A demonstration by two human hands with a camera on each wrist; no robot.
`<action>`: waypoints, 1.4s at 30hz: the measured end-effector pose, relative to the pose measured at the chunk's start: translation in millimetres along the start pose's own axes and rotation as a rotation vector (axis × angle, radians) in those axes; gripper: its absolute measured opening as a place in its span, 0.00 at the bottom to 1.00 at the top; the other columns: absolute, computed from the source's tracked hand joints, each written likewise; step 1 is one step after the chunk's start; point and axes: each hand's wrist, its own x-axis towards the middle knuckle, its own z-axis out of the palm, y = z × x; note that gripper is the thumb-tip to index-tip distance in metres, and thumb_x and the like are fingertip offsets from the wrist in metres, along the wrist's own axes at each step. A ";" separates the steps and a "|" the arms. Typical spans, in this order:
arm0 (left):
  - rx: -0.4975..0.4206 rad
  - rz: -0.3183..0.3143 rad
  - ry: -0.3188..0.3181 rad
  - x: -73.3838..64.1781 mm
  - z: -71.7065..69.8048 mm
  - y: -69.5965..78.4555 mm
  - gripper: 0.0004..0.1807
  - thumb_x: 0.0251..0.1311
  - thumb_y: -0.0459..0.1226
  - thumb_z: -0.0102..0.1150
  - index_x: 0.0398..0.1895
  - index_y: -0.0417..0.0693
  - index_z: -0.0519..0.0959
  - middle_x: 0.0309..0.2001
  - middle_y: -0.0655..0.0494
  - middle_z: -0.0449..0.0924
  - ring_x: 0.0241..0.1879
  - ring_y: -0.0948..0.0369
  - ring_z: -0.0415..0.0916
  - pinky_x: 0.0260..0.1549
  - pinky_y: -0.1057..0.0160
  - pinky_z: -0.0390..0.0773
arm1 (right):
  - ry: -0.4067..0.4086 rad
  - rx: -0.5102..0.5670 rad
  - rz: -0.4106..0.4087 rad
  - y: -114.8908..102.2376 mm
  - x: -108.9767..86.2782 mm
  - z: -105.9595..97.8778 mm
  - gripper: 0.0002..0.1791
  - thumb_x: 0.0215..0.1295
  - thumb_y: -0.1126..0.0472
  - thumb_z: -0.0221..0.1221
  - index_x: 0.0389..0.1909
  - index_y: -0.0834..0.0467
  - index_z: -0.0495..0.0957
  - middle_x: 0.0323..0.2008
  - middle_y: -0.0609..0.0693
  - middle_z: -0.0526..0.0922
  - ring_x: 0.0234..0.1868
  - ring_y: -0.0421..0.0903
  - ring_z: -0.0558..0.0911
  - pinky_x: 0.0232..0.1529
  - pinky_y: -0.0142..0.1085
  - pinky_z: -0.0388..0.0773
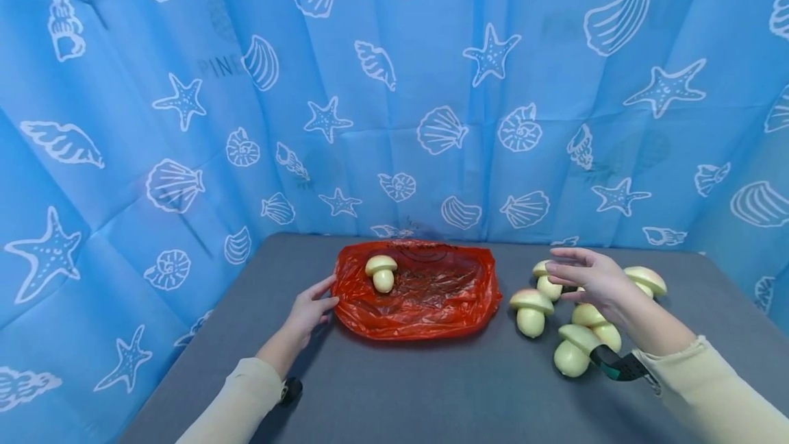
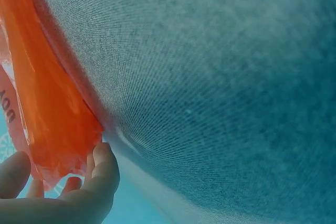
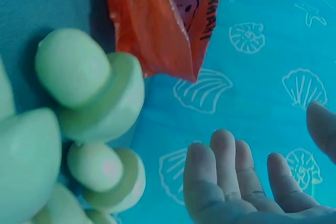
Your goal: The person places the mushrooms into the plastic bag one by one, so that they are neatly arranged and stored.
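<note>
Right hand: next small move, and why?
Probably reach the right hand toward the leftmost loose mushroom and grip it: the hand is empty and near it, nothing covers that mushroom in the head view, another mushroom already sits in the open red plastic bag.

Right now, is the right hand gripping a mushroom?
No: in the right wrist view, the right hand is empty, and the mushrooms lie apart from it.
</note>
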 end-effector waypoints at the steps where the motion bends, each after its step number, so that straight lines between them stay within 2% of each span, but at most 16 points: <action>1: -0.001 0.002 0.000 0.3 -0.2 0.2 0.28 0.69 0.33 0.50 0.72 0.50 0.65 0.74 0.42 0.54 0.67 0.44 0.59 0.57 0.43 0.68 | 0.005 -0.013 0.005 1.3 -1.3 -2.4 0.38 0.72 0.54 0.55 0.72 0.71 0.50 0.51 0.47 0.76 0.42 0.33 0.78 0.45 0.42 0.79; 3: -0.003 0.003 0.002 0.4 -0.8 0.8 0.28 0.69 0.33 0.50 0.72 0.50 0.65 0.73 0.42 0.55 0.67 0.44 0.59 0.57 0.43 0.68 | 0.014 -0.046 0.019 3.6 -3.9 -6.9 0.39 0.72 0.53 0.54 0.72 0.70 0.49 0.56 0.54 0.75 0.48 0.40 0.79 0.48 0.44 0.78; 5: -0.004 0.002 0.005 0.2 -1.3 1.2 0.28 0.69 0.33 0.50 0.72 0.50 0.65 0.73 0.43 0.55 0.68 0.44 0.58 0.57 0.43 0.68 | 0.023 -0.080 0.035 6.3 -6.5 -11.2 0.39 0.73 0.51 0.53 0.72 0.71 0.49 0.62 0.63 0.70 0.55 0.51 0.77 0.50 0.48 0.77; 7: -0.005 0.001 0.008 -0.3 -1.8 1.5 0.27 0.70 0.33 0.50 0.72 0.50 0.64 0.73 0.43 0.55 0.68 0.43 0.57 0.57 0.42 0.68 | 0.033 -0.104 0.047 9.8 -8.9 -15.1 0.39 0.73 0.51 0.51 0.72 0.71 0.48 0.65 0.68 0.65 0.61 0.61 0.70 0.52 0.50 0.75; 9: -0.005 0.000 0.009 -0.7 -1.8 1.3 0.27 0.70 0.33 0.50 0.72 0.50 0.64 0.73 0.43 0.55 0.68 0.43 0.57 0.58 0.42 0.68 | 0.045 -0.114 0.056 14.0 -11.5 -19.2 0.39 0.74 0.51 0.49 0.72 0.72 0.46 0.66 0.70 0.62 0.65 0.67 0.63 0.53 0.50 0.75; 12: -0.008 -0.005 0.006 -0.8 -1.5 0.6 0.27 0.70 0.33 0.49 0.72 0.50 0.64 0.73 0.43 0.55 0.69 0.43 0.56 0.58 0.42 0.67 | 0.073 -0.138 0.069 20.8 -15.3 -25.2 0.40 0.75 0.50 0.48 0.72 0.72 0.45 0.66 0.73 0.58 0.63 0.65 0.64 0.53 0.51 0.75; 15: -0.014 -0.009 0.004 -0.2 -0.7 -0.1 0.27 0.70 0.33 0.50 0.72 0.50 0.64 0.74 0.43 0.55 0.69 0.43 0.56 0.58 0.41 0.67 | 0.088 -0.176 0.067 27.2 -19.7 -31.3 0.39 0.75 0.50 0.48 0.72 0.73 0.45 0.67 0.74 0.56 0.58 0.56 0.71 0.54 0.53 0.74; 17: -0.015 -0.005 0.005 0.0 -0.1 0.2 0.27 0.70 0.33 0.50 0.72 0.50 0.65 0.73 0.43 0.55 0.69 0.43 0.55 0.58 0.41 0.67 | 0.087 -0.182 0.063 31.0 -22.9 -34.7 0.39 0.76 0.51 0.46 0.72 0.74 0.45 0.67 0.75 0.54 0.59 0.59 0.71 0.55 0.58 0.71; 19: -0.015 0.000 0.003 -0.2 1.1 1.1 0.27 0.70 0.33 0.50 0.72 0.50 0.65 0.73 0.43 0.55 0.70 0.43 0.55 0.59 0.41 0.66 | 0.087 -0.185 0.066 34.5 -26.2 -37.5 0.39 0.76 0.51 0.45 0.72 0.74 0.43 0.68 0.76 0.51 0.61 0.64 0.68 0.56 0.60 0.69; 22: -0.011 0.009 0.000 -0.6 2.5 2.2 0.27 0.70 0.33 0.49 0.72 0.50 0.65 0.73 0.42 0.55 0.70 0.42 0.53 0.59 0.40 0.66 | 0.090 -0.162 0.092 38.4 -30.5 -40.8 0.39 0.77 0.50 0.44 0.72 0.74 0.40 0.69 0.77 0.45 0.67 0.74 0.53 0.58 0.65 0.63; 25: -0.021 0.006 0.002 -0.6 3.2 1.8 0.27 0.70 0.33 0.49 0.72 0.50 0.65 0.73 0.43 0.55 0.70 0.43 0.53 0.59 0.40 0.66 | 0.088 -0.140 0.128 42.9 -33.8 -43.6 0.41 0.76 0.49 0.43 0.73 0.72 0.37 0.70 0.77 0.40 0.68 0.75 0.47 0.59 0.67 0.58; 32: -0.023 0.002 -0.002 -1.6 1.7 -0.3 0.27 0.70 0.33 0.50 0.72 0.49 0.65 0.73 0.43 0.55 0.70 0.43 0.53 0.58 0.41 0.67 | 0.034 -0.123 0.178 54.4 -38.0 -50.5 0.45 0.76 0.47 0.44 0.72 0.68 0.27 0.69 0.78 0.32 0.68 0.77 0.41 0.59 0.69 0.56; 42: -0.018 -0.008 0.005 -7.1 -2.6 -1.9 0.27 0.70 0.34 0.50 0.72 0.50 0.65 0.73 0.43 0.55 0.70 0.43 0.53 0.59 0.41 0.66 | -0.024 -0.078 0.253 65.5 -36.8 -52.9 0.48 0.75 0.45 0.45 0.72 0.66 0.24 0.69 0.79 0.30 0.67 0.79 0.40 0.59 0.69 0.56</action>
